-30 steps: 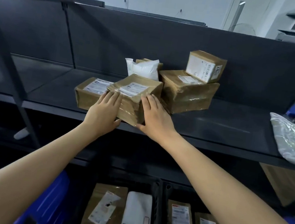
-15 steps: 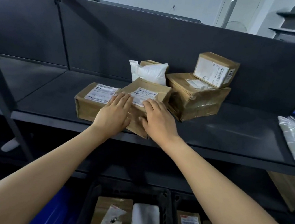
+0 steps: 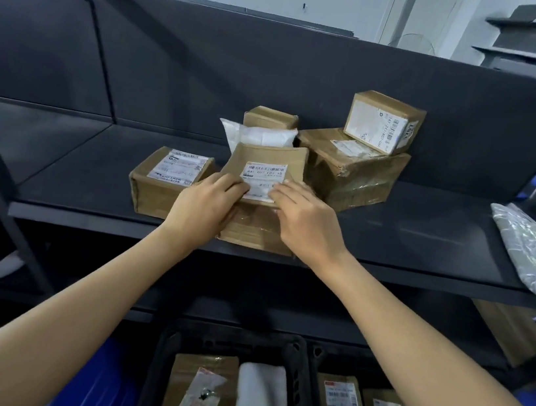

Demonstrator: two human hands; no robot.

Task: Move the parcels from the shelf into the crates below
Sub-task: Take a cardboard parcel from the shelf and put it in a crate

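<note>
While both grips sit on the front parcel [image 3: 267, 161], I take this as the pick step: one box secured, not yet off the shelf [image 3: 427, 235].

Head view, the only one:
- Left grip [image 3: 203, 209]: fingers curled over the front parcel's near top edge, thumb apparently on the front face, so it pinches that edge.
- Right grip [image 3: 306, 223]: fingers lie fairly straight across the label, pressing down. Thumb hidden, so I read it as not closed round anything.
- The front parcel sits at the shelf's front lip with its top face tipped toward the camera. My guess is that one side pinches while the other steadies, so the taped cardboard won't slide out.
- Just left of the front parcel, touching or nearly so: labelled brown box [image 3: 168, 177], flat on the shelf.
- Right behind the front parcel: white mailer bag [image 3: 259, 134], with a small brown box [image 3: 270, 117] behind that.
- Right of the front parcel: large wrapped box [image 3: 359, 178] carrying a small carton [image 3: 386, 123] on top. It's stacked, so I'd take it top first.
- Far right of the front parcel, on the same shelf: crumpled clear plastic bag [image 3: 535, 254].
- Below the front parcel: left crate [image 3: 230, 335] holds a brown parcel and a white one side by side; right crate [image 3: 314, 364] holds two labelled parcels. They're packed in rows, probably to leave room.

Most parcels remain on the shelf, so I judge the task is partway through.
</note>
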